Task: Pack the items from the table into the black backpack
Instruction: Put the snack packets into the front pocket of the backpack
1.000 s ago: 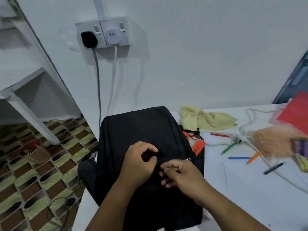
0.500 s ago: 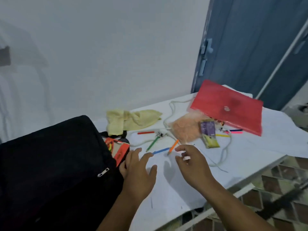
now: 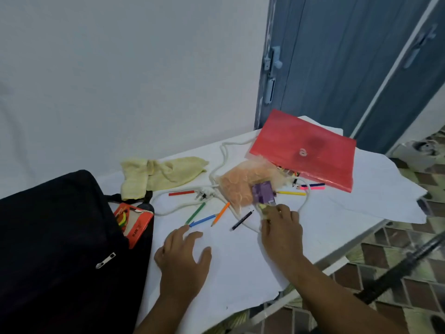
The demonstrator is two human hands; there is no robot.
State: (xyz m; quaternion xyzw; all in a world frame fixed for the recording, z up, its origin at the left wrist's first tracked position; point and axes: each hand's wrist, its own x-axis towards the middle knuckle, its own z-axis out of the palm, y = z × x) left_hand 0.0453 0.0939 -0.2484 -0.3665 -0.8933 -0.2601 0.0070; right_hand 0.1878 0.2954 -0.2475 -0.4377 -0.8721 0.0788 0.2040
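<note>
White wall and a blue door stand behind the worktop (image 3: 240, 256), which is covered with white paper. At its left edge the backpack (image 3: 60, 237) lies dark and bulky, with a zip pull showing on its near side, and an orange box (image 3: 133, 222) sits just beside its right flank, so it seems ready to go in. Toward the far right corner a red folder (image 3: 305, 150) leans over a clear bag (image 3: 240, 186) of orange bits; a yellow cloth (image 3: 161, 173) lies near the far edge, and a white cable (image 3: 224, 162) loops between them. Loose pencils (image 3: 202, 220) are scattered in the middle.

The right hand (image 3: 280, 227) reaches to the near end of a purple packet (image 3: 263, 195) that rests on the bag; its fingers touch the packet, but I cannot tell if they already pinch it. The left hand (image 3: 184, 259) rests with fingers spread and apart on the paper, holding nothing, probably to steady the sheet.

Compared with half a second ago, the right hand has gone forward from the middle of the worktop to the packet, and the left hand has moved slightly away from the box. One second ago both hands were at the backpack.
</note>
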